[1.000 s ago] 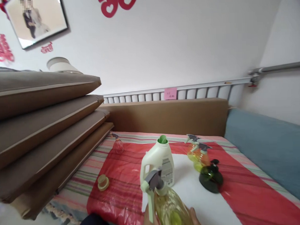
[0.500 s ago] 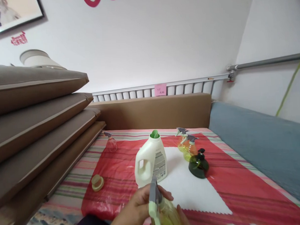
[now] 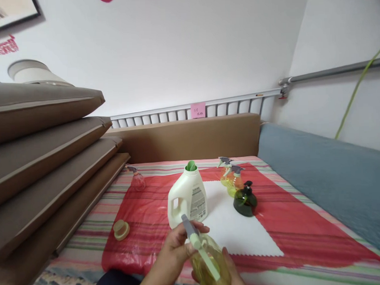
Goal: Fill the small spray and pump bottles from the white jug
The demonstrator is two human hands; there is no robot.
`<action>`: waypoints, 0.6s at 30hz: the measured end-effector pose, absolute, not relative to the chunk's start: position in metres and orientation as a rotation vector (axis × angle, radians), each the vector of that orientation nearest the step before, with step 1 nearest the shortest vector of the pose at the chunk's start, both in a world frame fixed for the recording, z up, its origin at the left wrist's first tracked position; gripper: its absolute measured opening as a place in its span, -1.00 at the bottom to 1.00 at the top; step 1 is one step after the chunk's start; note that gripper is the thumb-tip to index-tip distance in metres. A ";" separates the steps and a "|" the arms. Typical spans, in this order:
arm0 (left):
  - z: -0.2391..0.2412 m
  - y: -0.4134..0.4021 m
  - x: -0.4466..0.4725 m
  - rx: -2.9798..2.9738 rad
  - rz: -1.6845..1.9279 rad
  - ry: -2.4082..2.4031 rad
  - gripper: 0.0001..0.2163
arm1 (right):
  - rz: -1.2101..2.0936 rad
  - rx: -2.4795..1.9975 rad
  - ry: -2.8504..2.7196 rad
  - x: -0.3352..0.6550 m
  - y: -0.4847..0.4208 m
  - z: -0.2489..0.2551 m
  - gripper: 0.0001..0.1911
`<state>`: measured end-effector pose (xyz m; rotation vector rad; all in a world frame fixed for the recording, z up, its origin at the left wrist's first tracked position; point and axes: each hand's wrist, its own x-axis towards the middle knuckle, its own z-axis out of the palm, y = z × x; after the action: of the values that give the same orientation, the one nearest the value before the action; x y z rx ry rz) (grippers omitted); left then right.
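My left hand point(image 3: 175, 249) is closed round the grey and pale-green trigger head point(image 3: 195, 242) of a yellow spray bottle point(image 3: 209, 264) low in the middle of the view. My right hand point(image 3: 233, 272) cups the bottle's body from below and the right; only its thumb and palm edge show. Just beyond stands a white jug point(image 3: 186, 196) with a green spout.
Two yellow spray bottles point(image 3: 230, 178) and a dark green pump bottle point(image 3: 245, 201) stand on a white mat point(image 3: 240, 236) over a red plastic sheet point(image 3: 149, 218). A small cap point(image 3: 121, 229) and a pink sprayer point(image 3: 137, 179) lie left. Stacked brown cushions point(image 3: 44, 164) fill the left.
The view has tilted down and shifted. My left hand has come up onto the trigger head, and the head has turned so its lever points down to the right.
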<state>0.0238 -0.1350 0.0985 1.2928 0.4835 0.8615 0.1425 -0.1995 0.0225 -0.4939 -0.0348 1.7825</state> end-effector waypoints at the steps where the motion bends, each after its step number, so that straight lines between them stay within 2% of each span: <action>1: 0.099 -0.134 0.026 1.288 0.906 0.516 -0.66 | 1.759 -0.497 -0.032 0.142 -0.200 0.024 -0.52; 5: 0.093 -0.136 0.040 1.150 1.147 0.656 -0.67 | 1.654 -0.524 0.015 0.141 -0.201 0.025 -0.56; 11: 0.089 -0.131 0.038 1.148 0.943 0.512 -0.70 | 1.706 -0.474 -0.009 0.146 -0.204 0.026 -0.57; 16: 0.088 -0.132 0.041 1.164 1.173 0.626 -0.62 | 1.695 -0.463 -0.013 0.146 -0.205 0.031 -0.56; 18: 0.088 -0.135 0.041 1.155 1.139 0.625 -0.62 | 1.686 -0.472 -0.008 0.146 -0.206 0.031 -0.58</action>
<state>0.0415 -0.1346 0.0884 1.1548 0.6247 1.1393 0.1461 -0.2056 0.0310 -0.4723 -0.0079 1.6864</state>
